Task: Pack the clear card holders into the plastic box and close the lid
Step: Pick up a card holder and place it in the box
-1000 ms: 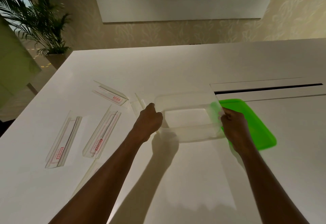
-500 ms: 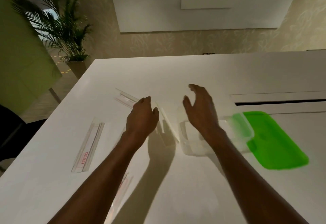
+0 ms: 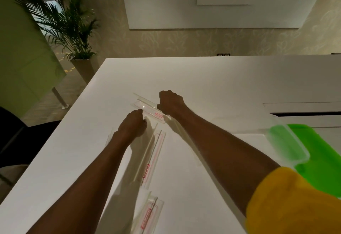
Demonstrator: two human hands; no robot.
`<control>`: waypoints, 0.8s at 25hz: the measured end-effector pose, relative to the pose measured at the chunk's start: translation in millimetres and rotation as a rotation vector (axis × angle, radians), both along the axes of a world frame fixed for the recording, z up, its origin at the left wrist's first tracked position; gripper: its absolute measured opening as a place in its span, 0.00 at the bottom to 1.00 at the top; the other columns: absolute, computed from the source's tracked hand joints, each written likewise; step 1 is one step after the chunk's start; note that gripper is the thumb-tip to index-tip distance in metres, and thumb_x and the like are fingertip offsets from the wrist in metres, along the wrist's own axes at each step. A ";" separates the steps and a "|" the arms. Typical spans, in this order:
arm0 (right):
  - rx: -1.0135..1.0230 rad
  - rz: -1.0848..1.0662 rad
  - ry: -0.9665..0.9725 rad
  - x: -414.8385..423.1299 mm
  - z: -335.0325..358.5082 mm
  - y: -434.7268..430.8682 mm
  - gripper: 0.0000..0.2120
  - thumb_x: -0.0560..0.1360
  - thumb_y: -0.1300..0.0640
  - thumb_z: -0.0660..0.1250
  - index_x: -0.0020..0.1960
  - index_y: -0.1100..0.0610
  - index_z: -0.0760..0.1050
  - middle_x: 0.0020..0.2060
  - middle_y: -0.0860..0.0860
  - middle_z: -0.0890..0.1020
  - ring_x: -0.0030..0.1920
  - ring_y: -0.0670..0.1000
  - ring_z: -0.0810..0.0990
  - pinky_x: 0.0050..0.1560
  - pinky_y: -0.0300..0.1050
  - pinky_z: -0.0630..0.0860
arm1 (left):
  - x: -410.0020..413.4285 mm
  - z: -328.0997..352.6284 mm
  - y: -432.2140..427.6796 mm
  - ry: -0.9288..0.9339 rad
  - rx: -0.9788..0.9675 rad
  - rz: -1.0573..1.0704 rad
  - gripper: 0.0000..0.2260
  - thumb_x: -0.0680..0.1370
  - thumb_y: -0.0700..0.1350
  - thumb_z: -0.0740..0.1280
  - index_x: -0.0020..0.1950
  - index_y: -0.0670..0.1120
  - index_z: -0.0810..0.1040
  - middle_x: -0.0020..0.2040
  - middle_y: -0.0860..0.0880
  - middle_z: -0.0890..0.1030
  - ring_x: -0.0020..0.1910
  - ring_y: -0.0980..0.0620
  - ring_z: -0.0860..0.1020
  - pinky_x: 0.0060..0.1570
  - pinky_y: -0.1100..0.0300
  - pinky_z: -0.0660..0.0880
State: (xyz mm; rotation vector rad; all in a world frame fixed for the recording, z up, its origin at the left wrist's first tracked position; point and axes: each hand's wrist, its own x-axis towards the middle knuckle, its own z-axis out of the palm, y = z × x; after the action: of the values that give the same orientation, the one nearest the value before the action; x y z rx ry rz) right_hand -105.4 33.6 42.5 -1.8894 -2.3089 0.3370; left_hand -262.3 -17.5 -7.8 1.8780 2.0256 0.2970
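On the white table (image 3: 212, 86) a clear card holder (image 3: 145, 107) with a red label lies at an angle. My right hand (image 3: 171, 103) is closed on its right side. My left hand (image 3: 133, 125) has its fingers curled against the holder's near edge. A longer clear card holder (image 3: 154, 152) lies just right of my left forearm, and another (image 3: 150, 213) lies nearer me. A fourth (image 3: 110, 135) peeks out from under my left wrist. The clear plastic box (image 3: 285, 141) stands open at the right, partly behind my right arm. Its green lid (image 3: 324, 156) lies beside it.
A slot (image 3: 304, 113) runs across the tabletop at the far right. The table's left edge drops off to the floor, where a potted palm (image 3: 68, 25) and a green panel (image 3: 22, 53) stand. My yellow sleeve (image 3: 295, 202) fills the lower right corner.
Both hands left the plastic box and moved left to the card holders. My right hand, open half a second ago, has closed on the far holder. The view has swung left.
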 end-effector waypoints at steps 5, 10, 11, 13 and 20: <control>-0.016 0.033 -0.122 -27.2 -33.1 26.3 0.08 0.77 0.59 0.69 0.56 0.59 0.77 0.52 0.54 0.83 0.50 0.57 0.84 0.44 0.45 0.71 | -1.0 -18.7 4.4 0.070 -0.101 -0.054 0.26 0.84 0.48 0.63 0.80 0.40 0.62 0.78 0.38 0.67 0.78 0.39 0.66 0.73 0.43 0.69; 0.044 0.027 -0.150 -32.3 -49.9 28.5 0.13 0.74 0.71 0.67 0.56 0.61 0.77 0.53 0.57 0.82 0.53 0.59 0.84 0.45 0.47 0.73 | 3.7 -26.9 -4.9 0.063 -0.090 -0.043 0.24 0.85 0.48 0.63 0.77 0.37 0.65 0.77 0.37 0.67 0.77 0.39 0.68 0.73 0.44 0.71; 0.060 0.019 -0.127 -30.4 -48.5 28.4 0.13 0.73 0.71 0.67 0.55 0.61 0.77 0.52 0.57 0.82 0.52 0.59 0.84 0.45 0.46 0.73 | 4.2 -24.0 -5.3 0.004 -0.059 -0.011 0.23 0.85 0.48 0.62 0.76 0.37 0.66 0.76 0.37 0.69 0.76 0.39 0.69 0.72 0.44 0.72; 0.091 -0.008 -0.029 -25.7 -42.7 29.2 0.10 0.74 0.69 0.66 0.54 0.61 0.77 0.51 0.58 0.82 0.52 0.60 0.84 0.45 0.46 0.74 | 4.4 -12.7 -5.3 -0.163 0.030 0.074 0.21 0.86 0.49 0.60 0.74 0.37 0.68 0.73 0.37 0.73 0.72 0.39 0.74 0.69 0.46 0.74; 0.029 -0.157 0.897 -9.9 9.6 -11.5 0.07 0.77 0.68 0.67 0.52 0.65 0.83 0.45 0.60 0.86 0.41 0.60 0.88 0.45 0.56 0.86 | 8.4 45.3 -7.5 -1.070 0.096 0.371 0.23 0.87 0.58 0.52 0.74 0.46 0.71 0.75 0.43 0.73 0.69 0.42 0.75 0.71 0.46 0.71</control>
State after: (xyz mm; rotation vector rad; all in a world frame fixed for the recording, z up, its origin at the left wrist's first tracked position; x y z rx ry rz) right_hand -115.3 22.1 52.1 -1.4399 -1.5417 0.8963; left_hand -253.9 -25.0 37.5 0.9550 1.5332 1.2020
